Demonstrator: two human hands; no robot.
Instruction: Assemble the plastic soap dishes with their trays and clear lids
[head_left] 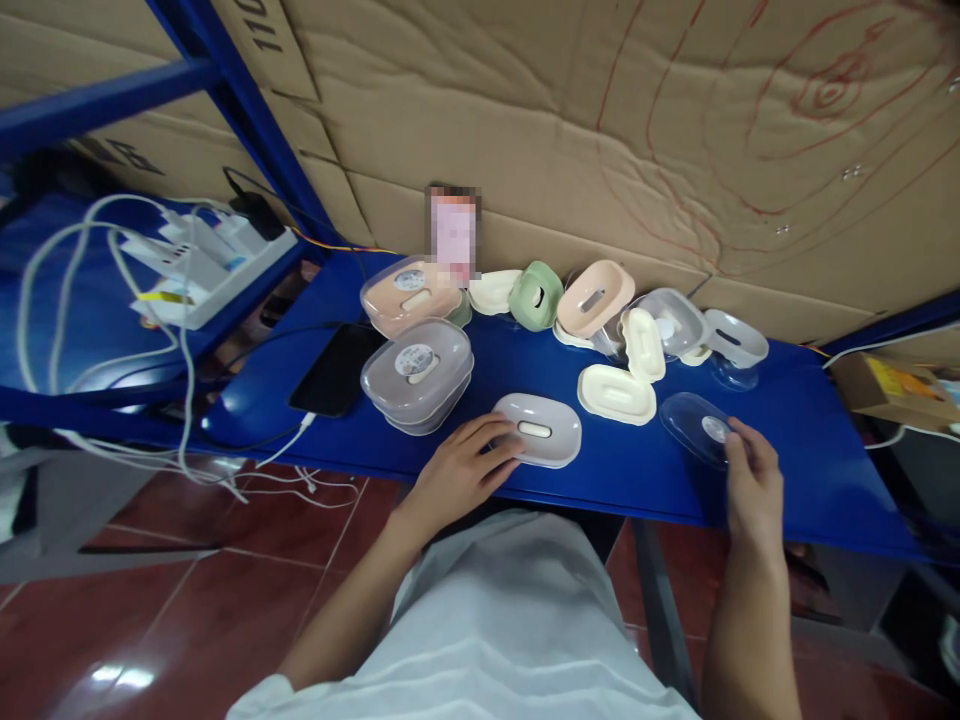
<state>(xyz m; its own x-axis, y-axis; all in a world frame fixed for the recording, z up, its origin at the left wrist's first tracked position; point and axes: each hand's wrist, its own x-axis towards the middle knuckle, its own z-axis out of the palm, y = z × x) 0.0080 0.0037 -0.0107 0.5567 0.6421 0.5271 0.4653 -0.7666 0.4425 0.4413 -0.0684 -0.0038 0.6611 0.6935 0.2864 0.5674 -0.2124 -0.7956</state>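
My left hand (480,455) holds the left end of a grey oval soap dish (559,425), which has a pale piece in its central slot and sits near the shelf's front edge. Over to the right, my right hand (752,470) grips the edge of a clear oval lid (686,420) with a round sticker, its fingers closed on the rim. Between them lie cream oval trays (616,393), one leaning over another. Left of the grey dish, assembled grey soap boxes (418,372) are stacked under a clear lid.
Behind stand a peach lidded box (409,297), a green dish (537,297), a peach dish (596,297) and a grey dish (735,338). A black phone (337,370) with a white cable lies left. A power strip (217,265) with tangled cords is further left; a cardboard box (892,392) stands right.
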